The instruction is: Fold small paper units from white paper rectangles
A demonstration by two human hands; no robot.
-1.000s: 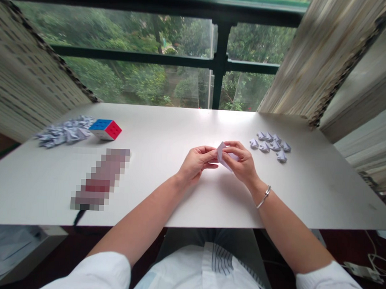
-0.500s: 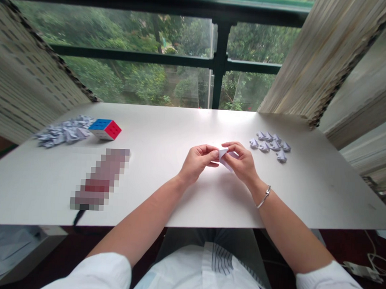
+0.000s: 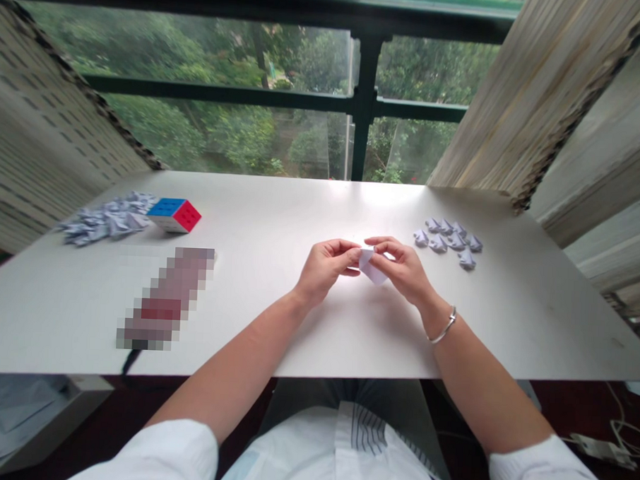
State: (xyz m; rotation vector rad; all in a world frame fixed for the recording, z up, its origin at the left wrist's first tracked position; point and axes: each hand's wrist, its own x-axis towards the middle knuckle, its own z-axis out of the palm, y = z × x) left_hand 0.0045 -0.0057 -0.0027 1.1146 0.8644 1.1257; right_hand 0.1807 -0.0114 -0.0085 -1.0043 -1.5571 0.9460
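Observation:
Between my hands, a little above the white table (image 3: pixel 231 335), is a small piece of folded white paper (image 3: pixel 372 270). My left hand (image 3: pixel 327 265) pinches its left edge between thumb and fingers. On the other side my right hand (image 3: pixel 401 266), with a silver bracelet on the wrist, grips the top right of the paper. Part of the paper is hidden behind the right thumb and fingers. To the right lie several small folded paper pieces (image 3: pixel 456 242) in a loose group.
At the left stands a puzzle cube (image 3: pixel 173 215) with blue and red faces, beside a pile of folded paper pieces (image 3: pixel 106 220). Nearer me lies a pixelated oblong object (image 3: pixel 163 304) with a black strap. A window (image 3: pixel 224 130) and curtains (image 3: pixel 479 98) border the table.
The paper has turned in my fingers, and its lower part now shows broader below them. My right hand and wrist have shifted slightly. The things on the table have stayed put.

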